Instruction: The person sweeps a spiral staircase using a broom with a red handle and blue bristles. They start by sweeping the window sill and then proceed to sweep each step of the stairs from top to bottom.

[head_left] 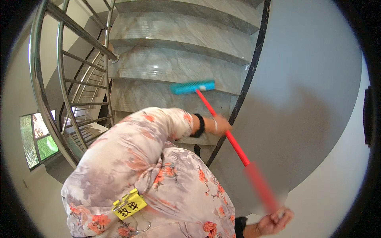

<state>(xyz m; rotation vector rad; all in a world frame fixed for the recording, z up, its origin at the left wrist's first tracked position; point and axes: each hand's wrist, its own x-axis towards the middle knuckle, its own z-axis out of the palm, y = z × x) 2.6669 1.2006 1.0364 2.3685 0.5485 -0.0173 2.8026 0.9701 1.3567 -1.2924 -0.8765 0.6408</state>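
A broom with a blue head (192, 87), teal bristles and a red handle (238, 148) runs diagonally down to the right. My left hand (221, 125), with a black band and a pale bracelet at the wrist, grips the handle below the head. At the lower right, my right hand (276, 220) is closed around the blurred top end of the handle. The broom head lies over the edge of a grey marble stair step (143, 92); whether it touches the stone cannot be told.
Several more marble steps (178, 26) rise beyond. A stainless steel railing (80, 25) borders the stairs on the left, and a grey wall (297, 74) with a black skirting (253, 65) on the right. A yellow clipped tag (129, 206) with writing hangs on my floral clothing.
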